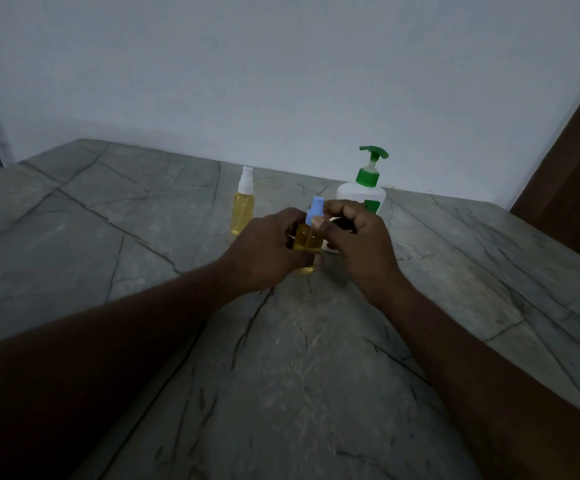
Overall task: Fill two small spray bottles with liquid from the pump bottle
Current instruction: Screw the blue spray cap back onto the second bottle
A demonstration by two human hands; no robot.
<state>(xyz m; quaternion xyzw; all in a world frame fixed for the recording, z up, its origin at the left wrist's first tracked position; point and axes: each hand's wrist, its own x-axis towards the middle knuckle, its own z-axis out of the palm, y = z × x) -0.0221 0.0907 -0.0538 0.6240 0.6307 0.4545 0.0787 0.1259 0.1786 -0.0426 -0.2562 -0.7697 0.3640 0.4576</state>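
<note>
A small spray bottle [305, 241] with yellow liquid and a blue spray top [315, 210] stands in the middle of the grey stone surface. My left hand [264, 251] grips its body. My right hand [359, 237] pinches the blue top with thumb and fingers. A second small spray bottle [243, 206], yellow with a white top, stands upright behind and to the left, untouched. The white pump bottle [363, 194] with a green pump stands behind my right hand, its lower part hidden.
The grey veined stone surface [143, 237] runs back to a pale wall. A brown panel [579, 188] rises at the right edge. A small white object [330, 247] peeks out beneath my right hand.
</note>
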